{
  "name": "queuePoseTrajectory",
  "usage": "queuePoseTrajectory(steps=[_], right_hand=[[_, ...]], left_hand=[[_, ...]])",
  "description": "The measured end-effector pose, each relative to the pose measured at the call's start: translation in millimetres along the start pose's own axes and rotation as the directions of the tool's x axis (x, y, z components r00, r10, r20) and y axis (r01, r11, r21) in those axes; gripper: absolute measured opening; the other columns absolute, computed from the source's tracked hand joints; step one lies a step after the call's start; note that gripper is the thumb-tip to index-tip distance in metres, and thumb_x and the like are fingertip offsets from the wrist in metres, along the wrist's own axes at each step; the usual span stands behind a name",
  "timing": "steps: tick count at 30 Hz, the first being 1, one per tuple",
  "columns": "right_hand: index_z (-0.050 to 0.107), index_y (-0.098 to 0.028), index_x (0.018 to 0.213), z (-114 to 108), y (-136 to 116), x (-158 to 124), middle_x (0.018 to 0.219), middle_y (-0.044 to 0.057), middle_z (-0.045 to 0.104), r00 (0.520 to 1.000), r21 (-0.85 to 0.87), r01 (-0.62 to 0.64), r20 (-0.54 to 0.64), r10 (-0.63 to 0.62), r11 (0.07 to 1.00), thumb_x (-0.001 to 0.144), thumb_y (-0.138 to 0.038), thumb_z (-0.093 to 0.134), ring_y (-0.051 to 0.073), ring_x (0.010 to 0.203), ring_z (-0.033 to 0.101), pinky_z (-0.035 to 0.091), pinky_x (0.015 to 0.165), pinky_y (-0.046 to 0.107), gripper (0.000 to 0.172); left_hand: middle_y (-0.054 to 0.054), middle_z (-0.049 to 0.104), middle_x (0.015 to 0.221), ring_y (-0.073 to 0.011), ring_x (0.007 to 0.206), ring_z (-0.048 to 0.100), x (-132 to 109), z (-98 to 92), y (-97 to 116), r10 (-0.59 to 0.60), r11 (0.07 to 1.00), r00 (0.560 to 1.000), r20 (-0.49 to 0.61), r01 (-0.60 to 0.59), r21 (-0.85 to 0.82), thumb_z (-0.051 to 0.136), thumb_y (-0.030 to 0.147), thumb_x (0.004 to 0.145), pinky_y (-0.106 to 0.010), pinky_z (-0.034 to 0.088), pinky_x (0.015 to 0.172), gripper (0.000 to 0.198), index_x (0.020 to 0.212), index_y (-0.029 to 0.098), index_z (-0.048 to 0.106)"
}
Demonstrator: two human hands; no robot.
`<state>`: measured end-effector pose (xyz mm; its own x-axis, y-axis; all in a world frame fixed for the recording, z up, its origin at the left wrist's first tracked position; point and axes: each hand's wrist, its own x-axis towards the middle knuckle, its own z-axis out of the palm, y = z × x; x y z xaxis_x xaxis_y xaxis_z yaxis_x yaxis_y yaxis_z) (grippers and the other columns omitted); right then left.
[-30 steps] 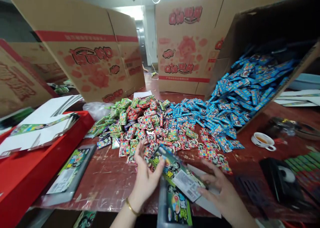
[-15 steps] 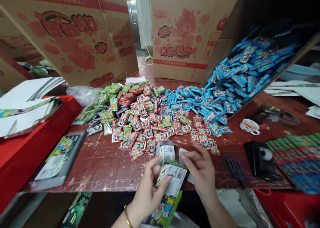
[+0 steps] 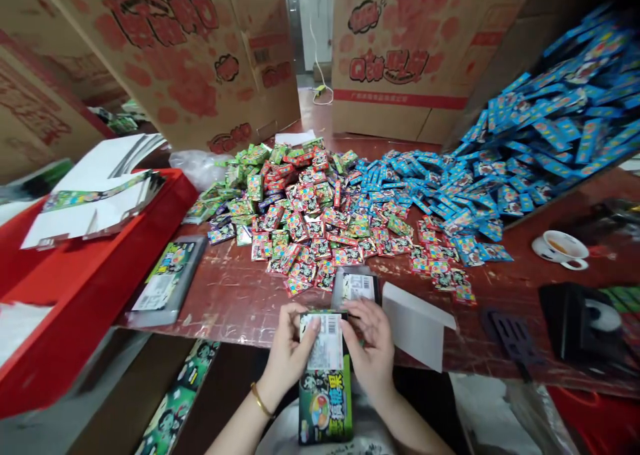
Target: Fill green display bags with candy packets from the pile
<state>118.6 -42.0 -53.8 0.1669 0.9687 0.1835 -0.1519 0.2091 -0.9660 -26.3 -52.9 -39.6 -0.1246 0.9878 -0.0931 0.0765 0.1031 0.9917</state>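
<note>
A dark green candy box (image 3: 327, 398) with a white barcode label on its upper part is held upright in front of my body, between both hands. My left hand (image 3: 293, 348) grips its left edge, thumb lying on the label. On the opposite edge, my right hand (image 3: 371, 348) holds the upper corner with thumb and fingers. Just beyond the box lies a clear-wrapped pack (image 3: 356, 287) with a similar label. To the right of my right hand, a folded white card (image 3: 420, 322) rests at the table's edge.
Small candy packets (image 3: 320, 225) in red, green and blue are heaped across the table, with blue ones spilling from a carton at right. A red tray (image 3: 90, 262) and another labelled pack (image 3: 167, 278) are left. A cup (image 3: 560, 247), tape dispenser (image 3: 583, 325) and slotted black tool (image 3: 510, 332) are right.
My right hand has let go of the white card, which now lies on the table, and has closed on the box. The box has turned more upright. The view has shifted left.
</note>
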Motion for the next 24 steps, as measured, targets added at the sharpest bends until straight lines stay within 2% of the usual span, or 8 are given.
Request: queuePoseTrajectory(steps=[3, 7, 10, 12, 15, 17, 21, 24], right_hand=[[0.041, -0.023, 0.119, 13, 2, 5, 0.101, 0.008, 0.064, 0.993, 0.02, -0.064, 0.105, 0.062, 0.998, 0.084, -0.02, 0.058, 0.019, 0.091, 0.063, 0.053, 0.079, 0.035, 0.039], [0.044, -0.022, 0.112, 32, 2, 12, 0.087, 0.005, 0.066, 0.937, 0.028, -0.186, 0.306, 0.168, 0.982, 0.084, -0.02, 0.057, 0.018, 0.082, 0.064, 0.053, 0.075, 0.033, 0.032], [0.041, -0.024, 0.119, 45, 2, 11, 0.1, 0.006, 0.062, 0.926, 0.055, -0.173, 0.35, 0.143, 0.983, 0.085, -0.019, 0.055, 0.017, 0.087, 0.063, 0.052, 0.078, 0.033, 0.038], [0.037, -0.026, 0.126, 51, 1, 10, 0.109, 0.008, 0.06, 0.909, 0.062, -0.175, 0.394, 0.137, 0.983, 0.085, -0.02, 0.053, 0.017, 0.09, 0.062, 0.051, 0.08, 0.034, 0.044], [0.036, -0.026, 0.129, 56, -1, 10, 0.096, 0.005, 0.065, 0.848, 0.029, -0.225, 0.497, 0.181, 0.974, 0.085, -0.021, 0.054, 0.017, 0.085, 0.063, 0.051, 0.078, 0.033, 0.048], [0.038, -0.025, 0.126, 60, -3, 11, 0.085, 0.002, 0.066, 0.822, 0.002, -0.264, 0.524, 0.224, 0.964, 0.08, -0.021, 0.061, 0.017, 0.079, 0.063, 0.05, 0.075, 0.031, 0.052], [0.043, -0.022, 0.118, 73, -5, 17, 0.078, -0.001, 0.066, 0.786, 0.008, -0.377, 0.531, 0.316, 0.926, 0.072, -0.021, 0.069, 0.016, 0.074, 0.064, 0.049, 0.072, 0.03, 0.052], [0.043, -0.02, 0.117, 82, -7, 26, 0.076, 0.0, 0.07, 0.735, 0.021, -0.49, 0.548, 0.4, 0.871, 0.069, -0.023, 0.072, 0.016, 0.073, 0.066, 0.049, 0.073, 0.031, 0.056]], left_hand=[[0.002, 0.057, 0.079, -0.014, 0.072, 0.057, -1, -5.4, -3, 0.04, 0.997, 0.996, -0.074, -0.045, -0.07, 0.06, 0.03, 0.083, -0.024, 0.046, 0.065, 0.018, 0.09, 0.022, 0.045], [-0.005, 0.064, 0.096, -0.0195, 0.094, 0.061, -6, -18.9, -2, 0.054, 0.988, 0.988, -0.146, -0.074, -0.138, 0.063, 0.028, 0.08, -0.033, 0.047, 0.083, 0.02, 0.079, 0.021, 0.045], [-0.005, 0.068, 0.096, -0.0203, 0.093, 0.064, -14, -30.4, -1, 0.003, 0.971, 0.976, -0.219, -0.056, -0.234, 0.066, 0.025, 0.078, -0.036, 0.049, 0.081, 0.026, 0.093, 0.023, 0.044], [-0.006, 0.07, 0.097, -0.0212, 0.093, 0.065, -19, -38.8, 0, -0.05, 0.966, 0.971, -0.232, -0.012, -0.259, 0.068, 0.026, 0.076, -0.036, 0.051, 0.08, 0.033, 0.102, 0.022, 0.047], [-0.01, 0.071, 0.1, -0.0232, 0.093, 0.065, -26, -51.9, 0, -0.107, 0.979, 0.973, -0.205, 0.067, -0.192, 0.07, 0.028, 0.073, -0.035, 0.05, 0.082, 0.023, 0.092, 0.016, 0.063], [-0.012, 0.071, 0.1, -0.0242, 0.094, 0.064, -30, -59.4, 2, -0.121, 0.983, 0.973, -0.194, 0.09, -0.163, 0.069, 0.031, 0.075, -0.035, 0.05, 0.085, 0.019, 0.085, 0.014, 0.068], [-0.009, 0.073, 0.093, -0.0232, 0.087, 0.067, -34, -68.1, 7, -0.183, 0.975, 0.955, -0.235, 0.146, -0.166, 0.068, 0.034, 0.076, -0.033, 0.052, 0.079, 0.026, 0.094, 0.015, 0.07], [-0.008, 0.074, 0.086, -0.0224, 0.079, 0.068, -32, -69.7, 8, -0.218, 0.966, 0.928, -0.301, 0.161, -0.203, 0.067, 0.037, 0.076, -0.031, 0.053, 0.072, 0.03, 0.097, 0.016, 0.069]])
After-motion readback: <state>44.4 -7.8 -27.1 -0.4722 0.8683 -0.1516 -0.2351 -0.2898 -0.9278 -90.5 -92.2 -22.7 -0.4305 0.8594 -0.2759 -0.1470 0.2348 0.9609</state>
